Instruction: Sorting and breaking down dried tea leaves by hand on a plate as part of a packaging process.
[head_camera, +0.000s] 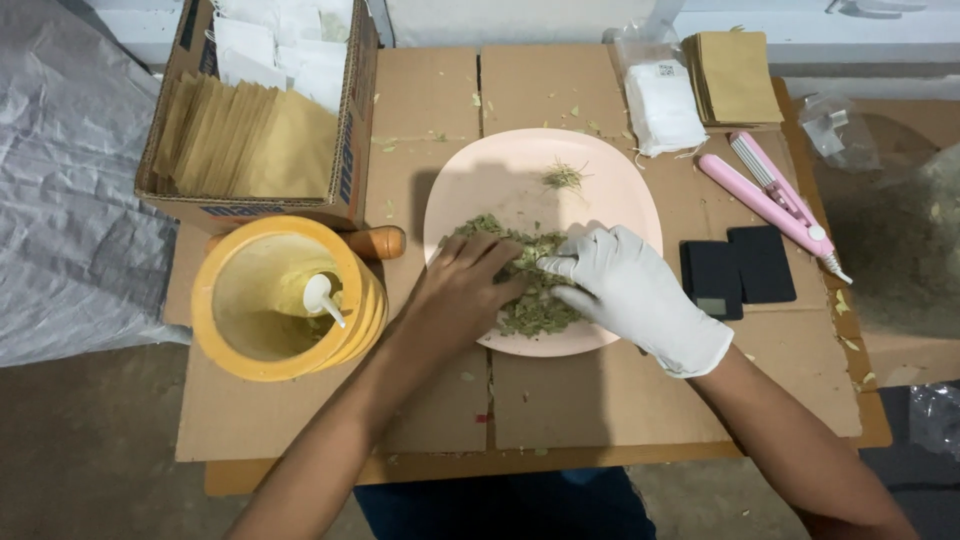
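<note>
Bare left hand (462, 285) is down in the herbs (530, 290), fingers curled loosely into the pile, and the white-gloved right hand (625, 290) pinches at the same heap from the other side, fingertips closed on a few bits. The herbs are dry, pale green, crumbled flakes heaped at the near side of one pink plate (600, 180), with one small tuft apart at its far side. Out from there: one yellow tub (285, 300) with a white scoop to the left, one cardboard box (260, 120) of brown envelopes behind it, two black pads (740, 268) and one pink sealer (775, 200) to the right.
</note>
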